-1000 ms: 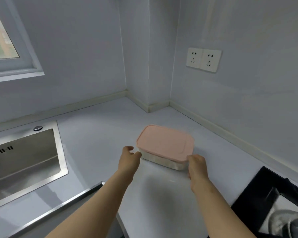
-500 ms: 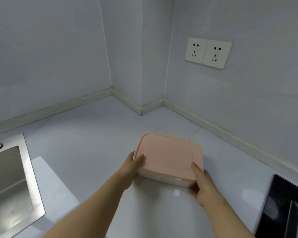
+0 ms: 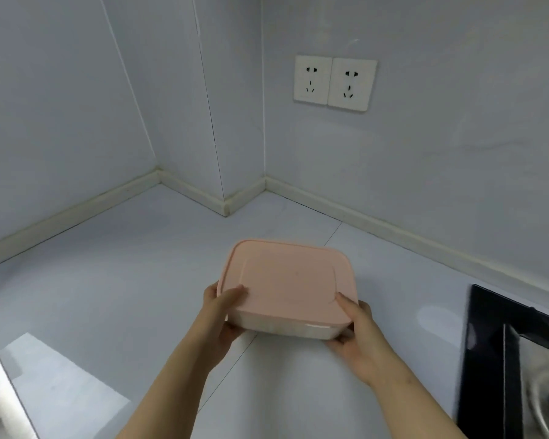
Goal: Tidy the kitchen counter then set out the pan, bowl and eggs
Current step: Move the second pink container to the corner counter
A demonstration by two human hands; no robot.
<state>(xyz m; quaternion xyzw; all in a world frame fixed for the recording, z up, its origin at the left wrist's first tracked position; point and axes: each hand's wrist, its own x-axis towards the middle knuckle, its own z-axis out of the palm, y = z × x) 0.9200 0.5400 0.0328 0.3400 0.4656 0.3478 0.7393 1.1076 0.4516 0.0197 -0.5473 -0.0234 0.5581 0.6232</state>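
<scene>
Whatever the container [image 3: 289, 280] holds, left hand [image 3: 217, 318] and right hand [image 3: 360, 337] grip it.

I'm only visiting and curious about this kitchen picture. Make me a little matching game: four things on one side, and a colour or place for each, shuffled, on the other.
Things:
1. lid of the box
2. wall sockets
3. hob
4. left hand

Descriptions:
A. black, at the right edge of the view
B. grips the box's near left corner
C. pink
D. white, side by side above the counter

Pairs: 1-C, 2-D, 3-A, 4-B.
</scene>
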